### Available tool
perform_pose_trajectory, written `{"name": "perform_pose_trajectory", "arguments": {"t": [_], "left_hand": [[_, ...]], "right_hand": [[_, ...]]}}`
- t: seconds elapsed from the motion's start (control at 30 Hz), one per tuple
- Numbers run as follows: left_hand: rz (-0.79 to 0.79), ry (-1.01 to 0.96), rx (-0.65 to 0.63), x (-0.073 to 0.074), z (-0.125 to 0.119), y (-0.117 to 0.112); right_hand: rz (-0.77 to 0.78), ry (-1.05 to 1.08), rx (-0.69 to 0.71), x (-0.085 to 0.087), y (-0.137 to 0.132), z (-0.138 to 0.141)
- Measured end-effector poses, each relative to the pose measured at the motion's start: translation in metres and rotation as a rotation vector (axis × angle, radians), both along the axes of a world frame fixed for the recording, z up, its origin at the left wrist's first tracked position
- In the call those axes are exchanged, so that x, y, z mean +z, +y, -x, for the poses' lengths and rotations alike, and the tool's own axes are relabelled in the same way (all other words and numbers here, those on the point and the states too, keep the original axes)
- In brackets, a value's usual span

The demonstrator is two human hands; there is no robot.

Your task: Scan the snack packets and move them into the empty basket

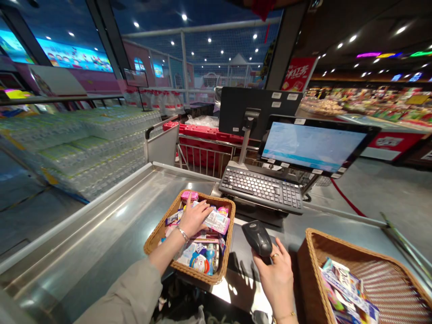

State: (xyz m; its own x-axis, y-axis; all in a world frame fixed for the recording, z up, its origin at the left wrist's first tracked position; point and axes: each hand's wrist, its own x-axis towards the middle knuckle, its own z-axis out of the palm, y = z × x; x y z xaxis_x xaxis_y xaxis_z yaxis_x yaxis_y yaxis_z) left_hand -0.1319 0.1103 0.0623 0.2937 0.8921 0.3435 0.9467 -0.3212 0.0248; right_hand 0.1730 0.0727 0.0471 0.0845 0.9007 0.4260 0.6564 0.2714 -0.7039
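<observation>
- My left hand lies with fingers spread on the packets in a wicker basket. The forefinger points at the basket's far rim. I cannot tell whether it has hold of any one packet.
- A thin bracelet sits on that wrist, and my grey sleeve runs back to the near edge of the tabletop.
- My right hand is closed round the handle of a black barcode scanner, whose head points away from me. It is just to the right of the wicker basket.
- The wicker basket stands near the middle of the tabletop's near edge, full of small bright packets. A pink box is at its far rim.
- A second basket stands at the near right corner, just beside my right hand, with a few printed packs lying in it.
- Beyond the scanner, toward the far edge, is a dark keyboard, with a lit screen tilted up behind it.
- Behind the far edge are red crates.
- Off the left edge are stacked packs of bottled water.
</observation>
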Motion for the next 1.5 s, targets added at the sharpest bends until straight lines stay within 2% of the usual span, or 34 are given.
{"name": "perform_pose_trajectory", "arguments": {"t": [0.23, 0.4, 0.93, 1.27, 1.5], "left_hand": [[-0.064, 0.0, -0.014, 0.01, -0.009, -0.009], [-0.09, -0.034, -0.024, 0.013, -0.017, -0.007], [-0.174, -0.082, -0.102, 0.028, -0.044, 0.003], [-0.172, -0.086, -0.108, 0.038, -0.052, 0.005], [-0.172, -0.094, -0.113, 0.037, -0.053, 0.005]], "right_hand": [[-0.179, -0.122, 0.064, 0.004, -0.005, -0.004], [-0.239, -0.157, 0.078, 0.007, -0.01, -0.008], [-0.217, -0.214, 0.08, 0.021, -0.016, -0.016], [-0.216, -0.256, 0.057, 0.025, -0.018, -0.016], [-0.209, -0.268, 0.048, 0.03, -0.02, -0.017]]}}
